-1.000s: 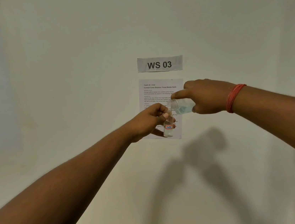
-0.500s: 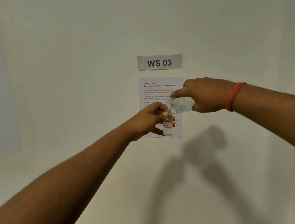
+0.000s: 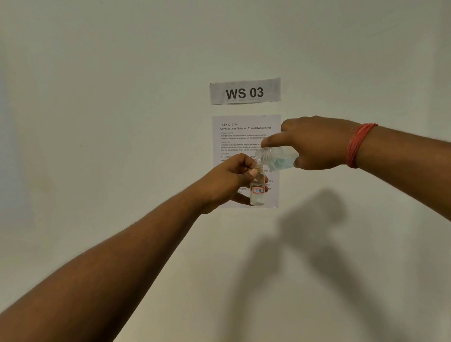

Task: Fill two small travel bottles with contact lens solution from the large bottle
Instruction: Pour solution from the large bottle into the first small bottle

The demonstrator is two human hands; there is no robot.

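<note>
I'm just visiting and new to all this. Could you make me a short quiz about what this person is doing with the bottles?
1. True or false: the right hand holds the large bottle tipped on its side, with its open neck above the small bottle.
2. Which hand holds the small bottle? A) left hand B) right hand C) neither
3. Fill in: the sign on the wall reads "WS ___".

Key: 1. true. 2. A. 3. 03.
</note>
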